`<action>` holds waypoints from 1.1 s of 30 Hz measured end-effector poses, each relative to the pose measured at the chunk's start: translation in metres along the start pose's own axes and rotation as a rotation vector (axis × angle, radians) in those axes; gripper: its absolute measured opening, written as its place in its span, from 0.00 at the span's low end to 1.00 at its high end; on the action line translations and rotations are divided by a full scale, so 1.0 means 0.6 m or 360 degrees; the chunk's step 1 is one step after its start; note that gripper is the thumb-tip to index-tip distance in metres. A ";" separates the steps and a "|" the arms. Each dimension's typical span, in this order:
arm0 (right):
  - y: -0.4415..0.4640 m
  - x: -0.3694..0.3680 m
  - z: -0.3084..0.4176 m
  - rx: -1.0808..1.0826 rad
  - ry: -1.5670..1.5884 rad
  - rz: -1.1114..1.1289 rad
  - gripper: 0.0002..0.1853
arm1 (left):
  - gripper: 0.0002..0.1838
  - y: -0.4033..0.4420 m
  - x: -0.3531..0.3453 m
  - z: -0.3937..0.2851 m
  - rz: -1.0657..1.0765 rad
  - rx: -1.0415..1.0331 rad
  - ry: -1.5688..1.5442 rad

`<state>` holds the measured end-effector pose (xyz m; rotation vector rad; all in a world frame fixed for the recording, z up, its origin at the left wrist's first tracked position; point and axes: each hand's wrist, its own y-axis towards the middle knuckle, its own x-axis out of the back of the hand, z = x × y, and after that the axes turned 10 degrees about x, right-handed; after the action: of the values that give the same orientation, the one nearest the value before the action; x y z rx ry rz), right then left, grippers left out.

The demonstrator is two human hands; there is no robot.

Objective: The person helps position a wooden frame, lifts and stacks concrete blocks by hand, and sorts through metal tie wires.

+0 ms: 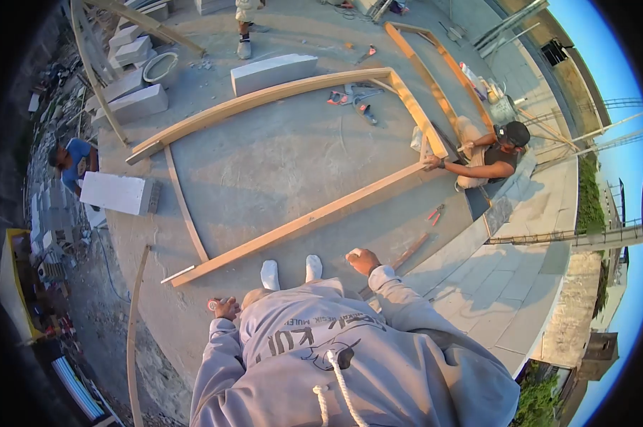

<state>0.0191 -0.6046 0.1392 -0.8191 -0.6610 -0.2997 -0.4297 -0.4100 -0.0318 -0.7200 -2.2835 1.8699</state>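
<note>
My left hand (pixel 226 308) is closed around a small red and white round object (pixel 212 304), low beside my left leg. On the other side, my right hand (pixel 364 261) is closed with a small whitish thing at its fingertips, too small to name. Beyond my feet, a large wooden frame (pixel 303 221) lies on the concrete floor, with a crosspiece (pixel 185 203) near its left end. A pale stick (pixel 177 274) lies at its near left corner. Neither hand touches the frame.
A crouching person (pixel 496 153) in a dark cap holds the frame's right corner. Red-handled pliers (pixel 436 214) lie nearby. White blocks (pixel 118 193) stand at the left, near a person in blue (pixel 76 160). Another person (pixel 246 25) stands at the back. A second frame (pixel 424 67) lies beyond.
</note>
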 end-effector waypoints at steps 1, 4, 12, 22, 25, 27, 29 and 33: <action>-0.015 0.008 -0.007 -0.0067 -0.0039 -0.0036 0.22 | 0.10 -0.023 -0.018 -0.025 -0.0123 -0.0011 0.0070; -0.047 0.001 -0.020 -0.0174 -0.0133 -0.0042 0.22 | 0.11 -0.016 -0.024 -0.075 -0.0220 -0.0077 0.0377; -0.054 -0.176 -0.307 -0.0175 -0.0477 -0.0218 0.12 | 0.17 -0.001 -0.100 -0.195 -0.0130 -0.0390 0.0467; -0.134 -0.098 -0.168 -0.0517 -0.0081 -0.0284 0.15 | 0.16 0.023 -0.168 -0.197 -0.0019 -0.0330 0.0838; -0.153 -0.065 -0.134 -0.0343 0.0071 -0.0350 0.19 | 0.15 0.032 -0.167 -0.188 -0.0052 -0.0334 0.0797; -0.147 -0.077 -0.152 -0.0303 -0.0016 -0.0347 0.21 | 0.14 0.046 -0.152 -0.188 -0.0077 -0.0303 0.0828; -0.130 -0.103 -0.186 -0.0370 -0.0172 -0.0453 0.21 | 0.13 0.005 -0.175 -0.201 -0.0115 -0.0284 0.0830; -0.117 -0.091 -0.175 -0.0510 -0.0193 -0.0331 0.21 | 0.13 0.002 -0.151 -0.189 0.0050 -0.0790 0.0902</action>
<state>-0.0118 -0.7298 0.0918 -1.0826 -0.8266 -0.5576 -0.3075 -0.3460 0.0138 -1.1648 -2.3311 0.9136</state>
